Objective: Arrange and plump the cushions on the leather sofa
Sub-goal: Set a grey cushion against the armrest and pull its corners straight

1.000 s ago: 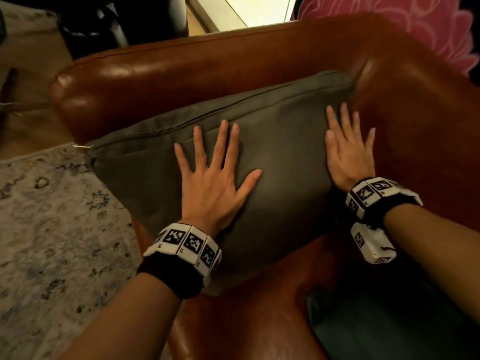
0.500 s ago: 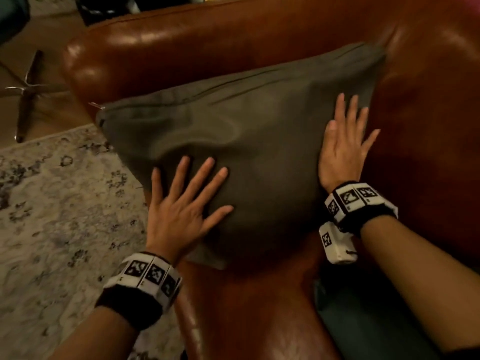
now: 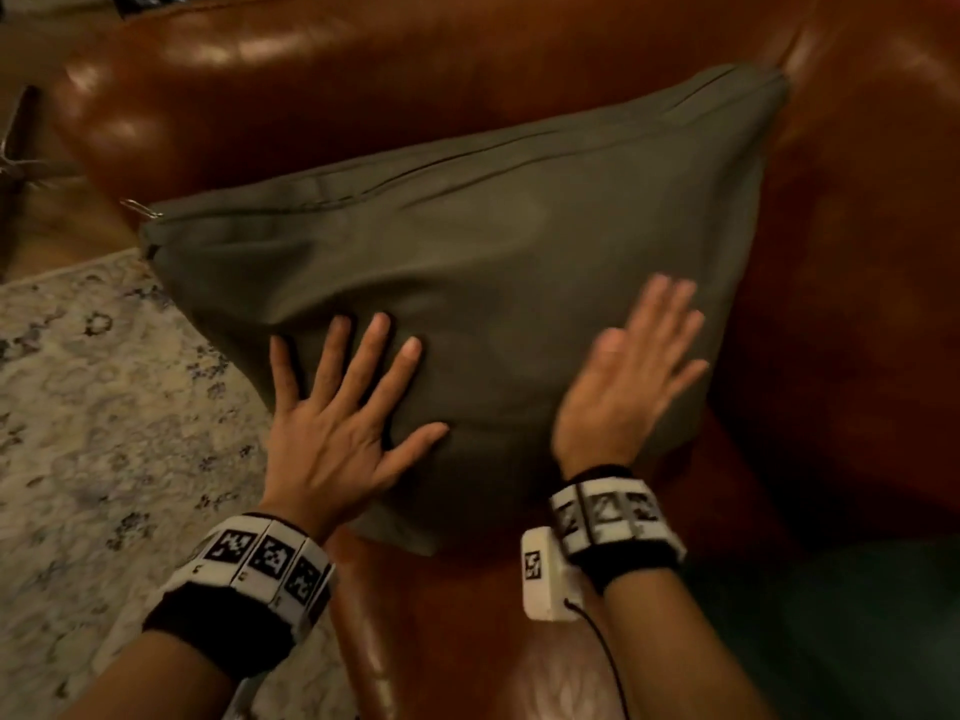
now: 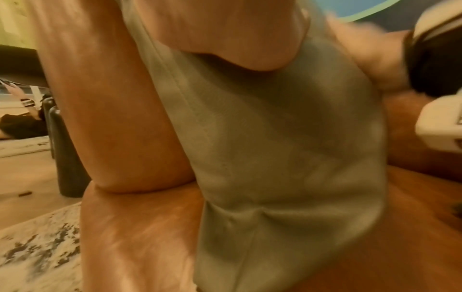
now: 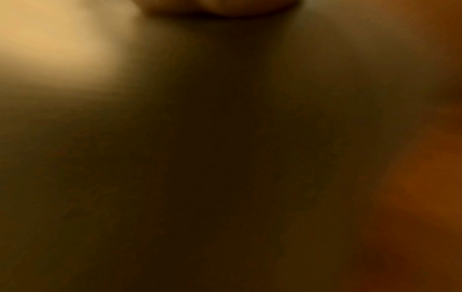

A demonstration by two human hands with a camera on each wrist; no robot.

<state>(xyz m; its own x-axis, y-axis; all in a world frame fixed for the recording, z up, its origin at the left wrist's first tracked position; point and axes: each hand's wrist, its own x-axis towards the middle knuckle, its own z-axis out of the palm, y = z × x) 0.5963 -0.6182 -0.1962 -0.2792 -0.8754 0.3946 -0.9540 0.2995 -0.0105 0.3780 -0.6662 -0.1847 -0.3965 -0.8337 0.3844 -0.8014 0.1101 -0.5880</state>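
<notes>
A large grey-green cushion (image 3: pixel 493 241) leans in the corner of the brown leather sofa (image 3: pixel 363 65), its zipped seam along the top. My left hand (image 3: pixel 343 413) lies flat on the cushion's lower left with fingers spread. My right hand (image 3: pixel 631 376), blurred by motion, is flat with straight fingers on the cushion's lower right. In the left wrist view the cushion (image 4: pixel 275 158) fills the middle, the sofa arm (image 4: pixel 120 138) to its left. The right wrist view is dark and blurred.
A pale patterned rug (image 3: pixel 93 407) covers the floor left of the sofa. A dark teal cushion (image 3: pixel 841 631) lies on the seat at lower right. Metal chair legs (image 3: pixel 21 158) stand on the wooden floor at far left.
My right hand has slid from the cushion's right edge down and inward onto its lower face. My left hand stays low on the cushion. The view has closed in on the sofa.
</notes>
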